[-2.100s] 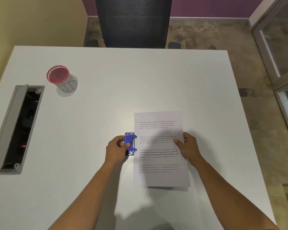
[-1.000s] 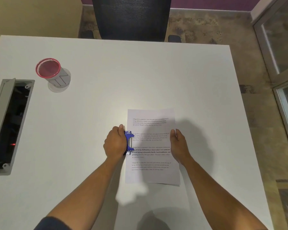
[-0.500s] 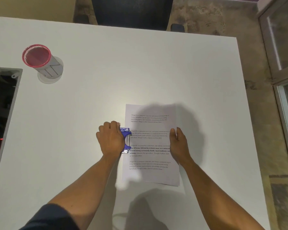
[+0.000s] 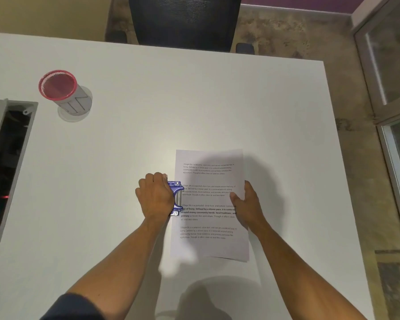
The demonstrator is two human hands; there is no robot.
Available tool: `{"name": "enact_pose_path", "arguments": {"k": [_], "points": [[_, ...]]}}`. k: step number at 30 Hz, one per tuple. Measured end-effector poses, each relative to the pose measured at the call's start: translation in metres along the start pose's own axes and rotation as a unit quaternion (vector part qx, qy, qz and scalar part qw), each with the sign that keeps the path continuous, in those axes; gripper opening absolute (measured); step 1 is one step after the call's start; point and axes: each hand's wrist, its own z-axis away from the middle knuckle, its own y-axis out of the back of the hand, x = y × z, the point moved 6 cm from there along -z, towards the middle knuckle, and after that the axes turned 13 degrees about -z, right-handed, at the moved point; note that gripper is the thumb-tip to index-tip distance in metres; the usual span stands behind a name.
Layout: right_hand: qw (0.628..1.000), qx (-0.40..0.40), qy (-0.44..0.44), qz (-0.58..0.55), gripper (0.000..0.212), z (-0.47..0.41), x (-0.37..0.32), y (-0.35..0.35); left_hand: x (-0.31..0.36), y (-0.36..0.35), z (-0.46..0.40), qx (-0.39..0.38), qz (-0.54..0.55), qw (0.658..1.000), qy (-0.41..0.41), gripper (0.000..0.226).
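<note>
Hole punch: small blue metal hole punch [image 4: 176, 197]; flat on the table at 9 o'clock of the sheet, midway along its left edge; blue arms overlapping the left margin; left part covered by the hand.
Sheet: white rectangular paper sheet [image 4: 209, 219] with four blocks of printed text; flat on the table, long side running 12 to 6 o'clock; placed right of table centre, toward the near edge.
Left hand: left hand [image 4: 155, 196] knuckles up; fingers curled down over the punch, gripping it and bearing on it from above.
Right hand: right hand [image 4: 247, 204] at 3 o'clock of the sheet; held wide, fingers straight along the right edge, thumb laid on the printed face; cannot tell whether any fingertip passes beneath the edge.
Table: large white rectangular table [image 4: 194, 100].
Pen cup: cylindrical grey mesh pen cup with red rim [image 4: 64, 93]; upright at 10 o'clock of the sheet, well apart from it.
Cable recess: grey-framed rectangular cable recess [image 4: 21, 146]; at 9 o'clock, near the left table edge; dark inside.
Chair: black mesh-backed office chair [image 4: 185, 19]; at 12 o'clock, beyond the far table edge.
</note>
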Motion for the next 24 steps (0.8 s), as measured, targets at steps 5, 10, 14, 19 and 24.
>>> {"name": "enact_pose_path", "arguments": {"k": [5,10,14,19,24], "points": [[1.000,0.001,0.006,0.006,0.030,0.001,-0.001,0.000,0.001,0.009,0.003,-0.015,0.081,0.996,0.026,0.035],[1.000,-0.001,0.009,0.006,0.030,0.003,-0.004,0.001,-0.006,0.013,0.006,-0.051,0.211,0.973,0.076,0.043],[1.000,0.003,0.002,-0.011,0.033,0.004,-0.003,0.007,-0.008,0.009,0.015,-0.119,0.280,0.950,0.075,0.039],[0.999,0.012,0.001,-0.030,0.033,0.008,-0.004,0.009,-0.008,0.004,0.026,-0.172,0.353,0.915,0.089,0.012],[0.999,0.013,0.011,-0.038,0.032,0.014,-0.010,0.014,-0.011,0.009,0.027,-0.187,0.391,0.895,0.111,0.011]]}}
